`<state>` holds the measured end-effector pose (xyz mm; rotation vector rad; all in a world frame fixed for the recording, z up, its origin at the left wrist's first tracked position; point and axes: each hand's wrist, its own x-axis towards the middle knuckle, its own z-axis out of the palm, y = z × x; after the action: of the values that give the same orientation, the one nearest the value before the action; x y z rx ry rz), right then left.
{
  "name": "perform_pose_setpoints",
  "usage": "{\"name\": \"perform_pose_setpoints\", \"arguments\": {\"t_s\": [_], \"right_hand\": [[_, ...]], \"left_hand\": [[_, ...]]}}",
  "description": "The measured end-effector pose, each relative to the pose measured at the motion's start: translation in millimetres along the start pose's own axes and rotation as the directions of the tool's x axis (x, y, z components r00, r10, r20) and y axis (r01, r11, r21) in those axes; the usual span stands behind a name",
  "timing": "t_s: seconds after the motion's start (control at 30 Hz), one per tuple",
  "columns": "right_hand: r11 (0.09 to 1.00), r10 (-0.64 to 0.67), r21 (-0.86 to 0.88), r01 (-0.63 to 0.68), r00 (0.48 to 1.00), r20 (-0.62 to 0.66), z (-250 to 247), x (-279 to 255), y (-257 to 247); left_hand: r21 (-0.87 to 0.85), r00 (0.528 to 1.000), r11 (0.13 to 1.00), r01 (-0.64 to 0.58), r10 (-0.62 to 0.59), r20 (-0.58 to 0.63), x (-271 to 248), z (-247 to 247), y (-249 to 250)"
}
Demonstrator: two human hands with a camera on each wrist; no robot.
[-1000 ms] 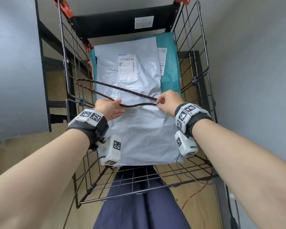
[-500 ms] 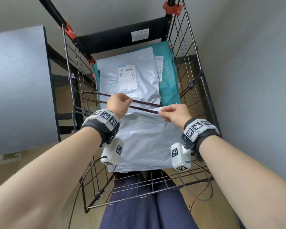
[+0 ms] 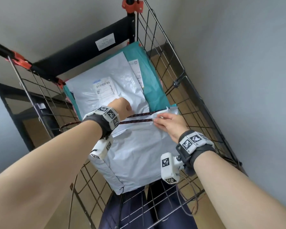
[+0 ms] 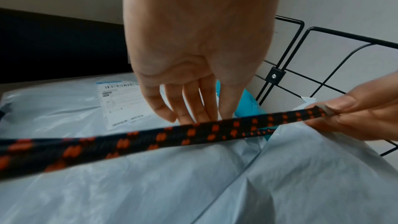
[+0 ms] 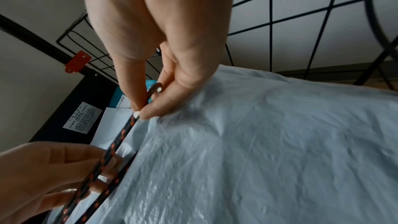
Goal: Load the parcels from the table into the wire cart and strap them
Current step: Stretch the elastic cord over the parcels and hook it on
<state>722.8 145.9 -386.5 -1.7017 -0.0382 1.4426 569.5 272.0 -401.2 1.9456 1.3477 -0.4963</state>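
The wire cart (image 3: 177, 83) fills the middle of the head view, its black back panel (image 3: 82, 52) at the upper centre. Inside, a grey parcel (image 3: 139, 156) lies on top, running from mid-frame toward the bottom, over a teal parcel (image 3: 152, 83) that shows along its upper right edge. A black-and-orange cord (image 3: 139, 115) crosses the grey parcel in two strands from the cart's left wall to centre right. The left hand (image 3: 120, 107) is at centre, above the cord; in the left wrist view its fingers (image 4: 191, 106) hang nearly straight behind the cord, gripping nothing. The right hand (image 3: 170, 124), just right of centre, pinches the cord's end between thumb and fingertips, a metal hook (image 5: 156, 87) showing between them.
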Motion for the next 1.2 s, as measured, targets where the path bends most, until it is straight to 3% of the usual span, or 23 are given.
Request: {"name": "perform_pose_setpoints", "arguments": {"t_s": [0.17, 0.33, 0.5, 0.57, 0.7, 0.97, 1.2], "right_hand": [[0.997, 0.021, 0.079, -0.02, 1.0, -0.012, 3.4, -3.4, 4.4], [0.993, 0.029, 0.116, -0.029, 1.0, 0.004, 0.8, -9.7, 3.9], [0.952, 0.035, 0.306, -0.027, 0.999, -0.021, -2.5, -15.7, 0.2], [0.945, 0.042, 0.325, -0.039, 0.999, -0.001, -4.1, -17.5, -0.3], [0.962, 0.037, 0.27, -0.041, 0.999, 0.02, -7.4, -20.1, 2.8], [0.976, 0.07, 0.209, -0.067, 0.997, -0.009, -17.5, -24.5, 8.6], [0.959, 0.056, 0.283, -0.032, 0.995, -0.077, -5.3, -16.2, 10.0]], "left_hand": [[-0.007, 0.984, 0.996, -0.086, 0.086, 0.155, 12.0, -0.7, 6.8], [0.102, 0.96, 0.989, -0.106, 0.075, 0.269, 18.5, 3.2, 24.9], [0.145, 0.928, 0.981, -0.128, 0.067, 0.367, 22.0, 0.9, 42.4], [0.113, 0.928, 0.985, -0.133, 0.084, 0.364, 25.5, -1.2, 47.4], [-0.15, 0.932, 0.985, -0.084, 0.131, 0.338, 37.7, 5.0, 59.4], [-0.127, 0.94, 0.968, -0.214, 0.24, 0.241, 50.4, 24.6, 103.3], [-0.374, 0.943, 0.925, -0.067, 0.181, 0.279, 55.8, 4.8, 97.8]]}}
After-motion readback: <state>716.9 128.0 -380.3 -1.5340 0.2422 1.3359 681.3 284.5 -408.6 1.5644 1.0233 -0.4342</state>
